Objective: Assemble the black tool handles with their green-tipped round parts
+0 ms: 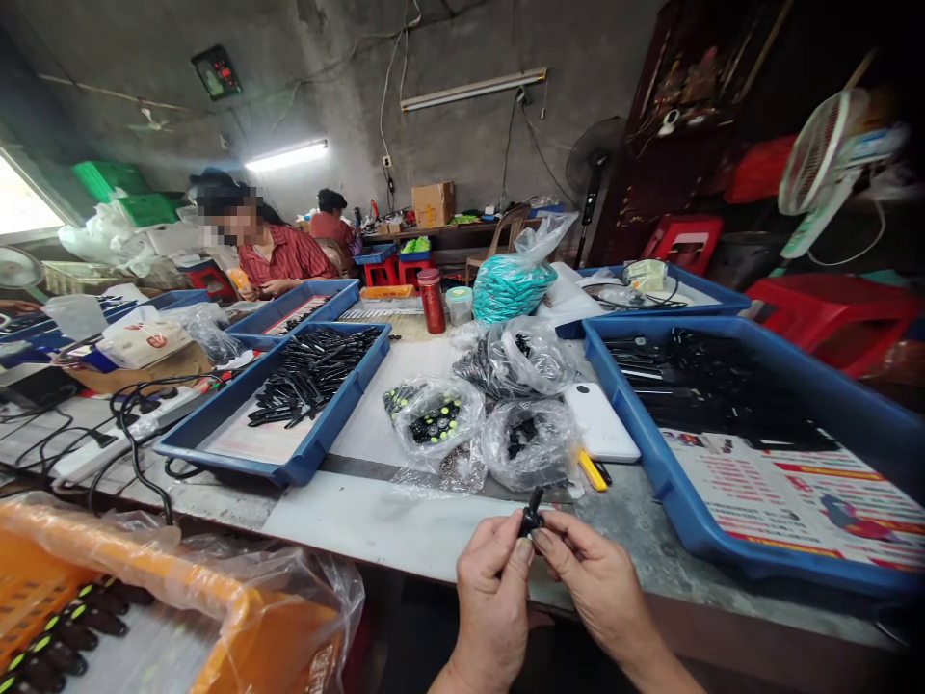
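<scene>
My left hand [492, 583] is closed, its fingertips pinching a small black plastic part [533, 516] with a thin stem pointing up. On the other side, my right hand [596, 578] also closes its thumb and fingers on that part. Both hands are just in front of the table edge. Beyond them lie an open plastic bag of black-and-lime round pieces [434, 419], a bag of small black pieces [527, 443] and another bag of dark parts [513, 357]. A yellow-handled cutter [593, 469] rests beside a white phone-like slab [601, 422].
Left stands a blue tray [293, 470] of long black pieces; right, a larger blue tray [686, 525]. An orange crate [246, 617] holds black-and-green pieces at front left. Behind are a red bottle [432, 301] and a bag of teal pieces [510, 289]. A co-worker [281, 253] sits far left.
</scene>
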The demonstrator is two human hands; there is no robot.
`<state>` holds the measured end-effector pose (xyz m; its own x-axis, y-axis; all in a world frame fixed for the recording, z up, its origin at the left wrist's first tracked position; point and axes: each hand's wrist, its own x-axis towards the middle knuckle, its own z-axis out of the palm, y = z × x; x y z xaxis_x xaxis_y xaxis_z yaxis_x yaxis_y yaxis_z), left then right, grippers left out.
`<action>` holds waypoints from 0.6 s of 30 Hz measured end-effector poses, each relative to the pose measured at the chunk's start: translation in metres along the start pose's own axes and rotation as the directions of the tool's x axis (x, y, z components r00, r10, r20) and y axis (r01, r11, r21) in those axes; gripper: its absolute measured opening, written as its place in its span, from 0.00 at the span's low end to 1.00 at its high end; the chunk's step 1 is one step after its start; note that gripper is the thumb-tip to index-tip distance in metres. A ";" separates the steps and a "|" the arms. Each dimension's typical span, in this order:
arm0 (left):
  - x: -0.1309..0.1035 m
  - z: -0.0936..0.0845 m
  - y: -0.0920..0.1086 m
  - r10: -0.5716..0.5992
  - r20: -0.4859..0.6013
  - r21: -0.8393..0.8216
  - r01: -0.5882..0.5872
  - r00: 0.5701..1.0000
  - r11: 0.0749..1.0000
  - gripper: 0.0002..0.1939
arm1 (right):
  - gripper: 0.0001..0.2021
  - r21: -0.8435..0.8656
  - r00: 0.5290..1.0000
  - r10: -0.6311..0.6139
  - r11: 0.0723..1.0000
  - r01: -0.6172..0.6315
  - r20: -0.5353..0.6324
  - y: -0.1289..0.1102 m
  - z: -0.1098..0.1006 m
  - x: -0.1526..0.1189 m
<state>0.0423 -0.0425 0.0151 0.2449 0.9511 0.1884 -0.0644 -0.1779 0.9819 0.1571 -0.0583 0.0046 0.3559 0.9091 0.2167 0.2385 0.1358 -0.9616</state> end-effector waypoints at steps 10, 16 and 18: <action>0.000 0.002 0.001 0.000 -0.033 0.009 0.000 0.999 1.000 0.14 | 0.08 0.028 0.993 -0.058 0.998 0.061 -0.107 0.002 0.003 -0.006; -0.001 0.003 -0.001 0.014 0.001 0.005 -0.014 1.000 1.000 0.14 | 0.09 0.083 0.992 -0.065 0.994 0.074 -0.105 0.009 0.005 -0.008; -0.001 0.003 -0.001 0.014 0.008 0.008 -0.014 1.000 1.000 0.14 | 0.10 0.097 0.991 -0.051 0.993 0.063 -0.122 0.009 0.006 -0.007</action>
<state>0.0454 -0.0441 0.0141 0.2515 0.9464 0.2027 -0.0601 -0.1937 0.9792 0.1517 -0.0615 -0.0067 0.4512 0.8459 0.2842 0.1713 0.2305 -0.9579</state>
